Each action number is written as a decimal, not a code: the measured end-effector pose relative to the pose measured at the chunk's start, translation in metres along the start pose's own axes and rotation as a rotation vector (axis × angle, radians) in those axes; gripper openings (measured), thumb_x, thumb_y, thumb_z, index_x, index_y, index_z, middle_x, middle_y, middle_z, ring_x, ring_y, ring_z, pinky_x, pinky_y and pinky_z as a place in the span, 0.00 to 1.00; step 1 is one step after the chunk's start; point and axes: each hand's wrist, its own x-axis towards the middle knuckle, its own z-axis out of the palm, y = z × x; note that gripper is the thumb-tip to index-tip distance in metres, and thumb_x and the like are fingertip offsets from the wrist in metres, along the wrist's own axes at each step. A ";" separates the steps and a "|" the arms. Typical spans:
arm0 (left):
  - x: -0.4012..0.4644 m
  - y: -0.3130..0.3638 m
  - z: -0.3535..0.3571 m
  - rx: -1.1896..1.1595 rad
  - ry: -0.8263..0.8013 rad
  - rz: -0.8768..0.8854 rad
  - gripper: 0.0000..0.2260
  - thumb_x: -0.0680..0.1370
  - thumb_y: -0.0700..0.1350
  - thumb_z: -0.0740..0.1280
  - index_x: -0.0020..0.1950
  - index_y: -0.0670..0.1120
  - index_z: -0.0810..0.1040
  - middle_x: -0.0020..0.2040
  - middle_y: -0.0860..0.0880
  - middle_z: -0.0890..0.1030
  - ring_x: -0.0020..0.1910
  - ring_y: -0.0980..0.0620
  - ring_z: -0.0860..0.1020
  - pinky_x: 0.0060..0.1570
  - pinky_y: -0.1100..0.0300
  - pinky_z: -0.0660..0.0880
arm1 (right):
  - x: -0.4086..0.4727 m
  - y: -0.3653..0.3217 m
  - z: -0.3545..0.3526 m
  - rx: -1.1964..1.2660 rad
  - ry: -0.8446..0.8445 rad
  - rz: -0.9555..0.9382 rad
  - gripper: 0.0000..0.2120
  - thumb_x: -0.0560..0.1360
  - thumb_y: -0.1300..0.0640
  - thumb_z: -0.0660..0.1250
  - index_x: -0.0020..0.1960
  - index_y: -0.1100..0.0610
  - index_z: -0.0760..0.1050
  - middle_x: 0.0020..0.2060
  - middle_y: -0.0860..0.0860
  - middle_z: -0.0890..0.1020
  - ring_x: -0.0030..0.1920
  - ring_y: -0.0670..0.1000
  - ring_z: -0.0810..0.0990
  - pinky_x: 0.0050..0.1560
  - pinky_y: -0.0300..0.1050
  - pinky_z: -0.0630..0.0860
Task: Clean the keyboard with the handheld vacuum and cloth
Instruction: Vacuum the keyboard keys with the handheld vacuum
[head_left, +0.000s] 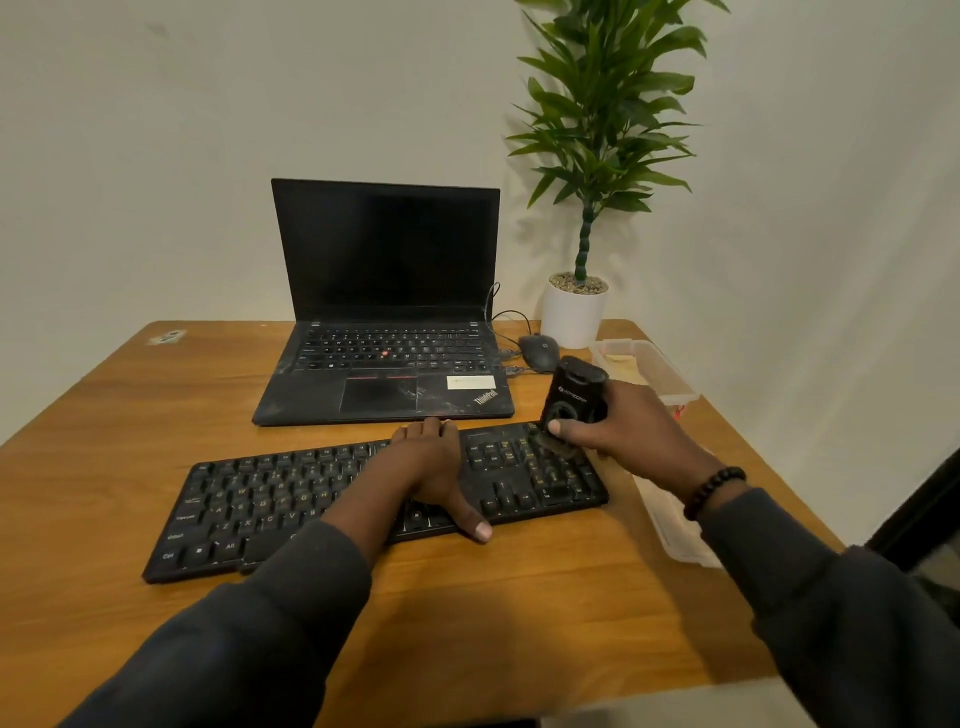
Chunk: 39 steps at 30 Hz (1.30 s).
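**Desk:** What's the risk here?

**Photographer:** The right hand (618, 431) grips the handheld vacuum (571, 400) with its brush on the number pad at the right end of the keyboard (291, 499), which lies on the wooden table (519, 613). The left hand (436, 467) spans the middle of the board, fingers hooked over the far edge, thumb on the near edge. Press too hard and a keycap could lift.

**Desk:** Anything crowding it?

**Photographer:** A laptop (384, 312) just behind, a wired mouse (540, 351) and potted plant (576, 306) beyond, a clear plastic tub (649, 369) near the vacuum. Another clear container sits under the right wrist; possibly the cloth is there, though it's blurred.
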 end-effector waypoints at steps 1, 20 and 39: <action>-0.001 -0.001 0.001 -0.007 0.010 -0.005 0.63 0.61 0.69 0.76 0.81 0.42 0.43 0.81 0.42 0.48 0.79 0.38 0.49 0.76 0.43 0.50 | 0.000 -0.007 0.011 0.021 0.050 0.009 0.18 0.70 0.49 0.74 0.58 0.50 0.74 0.46 0.40 0.78 0.44 0.39 0.77 0.40 0.32 0.72; -0.017 0.004 0.015 -0.044 0.111 0.045 0.64 0.63 0.70 0.74 0.80 0.41 0.37 0.81 0.42 0.43 0.79 0.39 0.42 0.76 0.45 0.40 | -0.096 0.013 0.014 1.092 0.026 0.443 0.22 0.72 0.60 0.70 0.63 0.65 0.71 0.50 0.61 0.83 0.40 0.52 0.83 0.32 0.41 0.78; -0.029 0.053 0.092 -0.305 0.655 0.467 0.41 0.76 0.62 0.67 0.81 0.54 0.47 0.80 0.58 0.46 0.77 0.57 0.44 0.75 0.57 0.41 | -0.110 0.022 0.034 1.216 0.149 0.514 0.11 0.78 0.60 0.64 0.57 0.66 0.75 0.48 0.62 0.81 0.43 0.54 0.80 0.30 0.39 0.76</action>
